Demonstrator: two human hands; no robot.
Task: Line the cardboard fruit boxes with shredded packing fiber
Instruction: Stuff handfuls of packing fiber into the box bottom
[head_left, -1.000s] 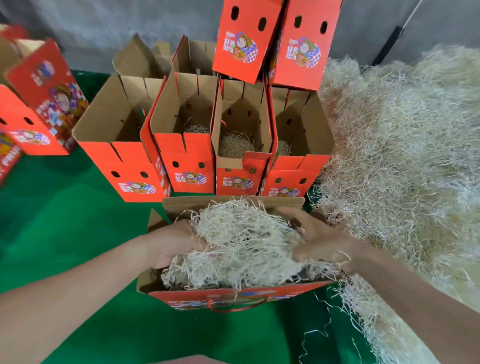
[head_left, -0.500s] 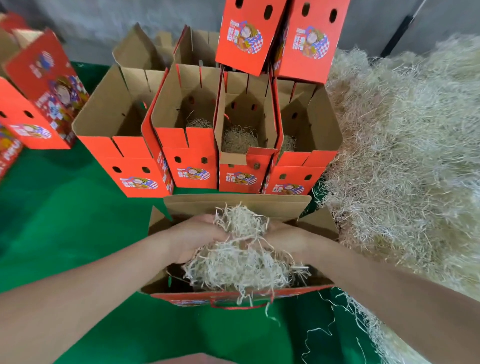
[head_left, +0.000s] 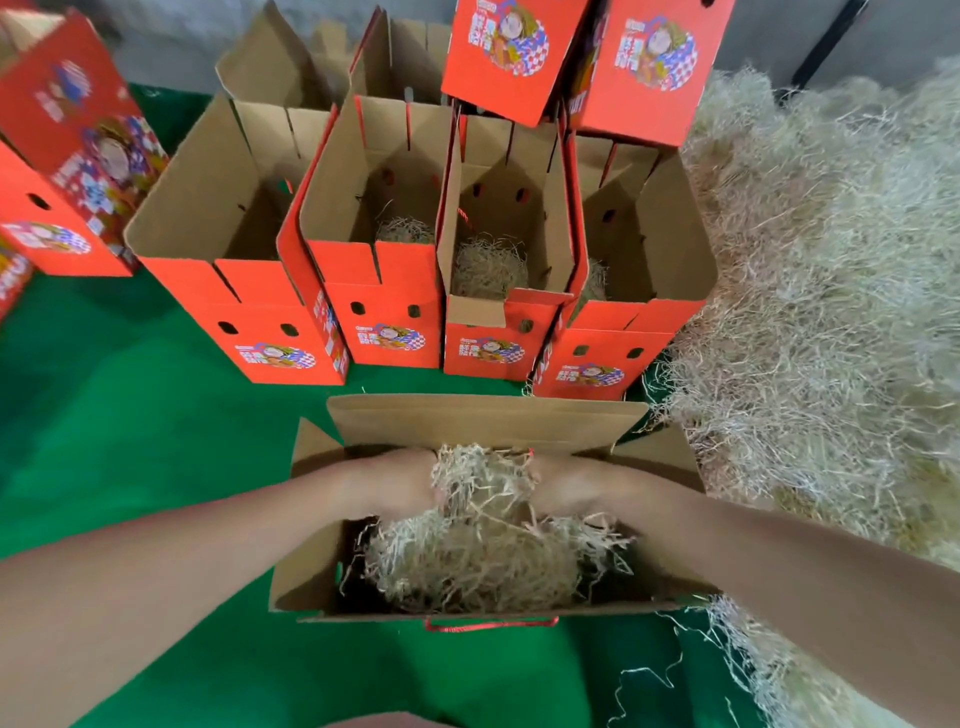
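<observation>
Fiber (head_left: 467, 561) in one box (head_left: 306, 582), held by left hand (head_left: 400, 480), right hand (head_left: 571, 486).

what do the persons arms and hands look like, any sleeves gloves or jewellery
Both arms are bare: no sleeve shows on the left forearm or the right forearm. The left hand and right hand wear no gloves, and no watch or bracelet shows at either wrist. The fingers are buried in shredded fiber, so rings cannot be checked.

A packing area: rows of open red fruit boxes (head_left: 384, 291) beside a heap of shredded fiber (head_left: 831, 312).
</observation>
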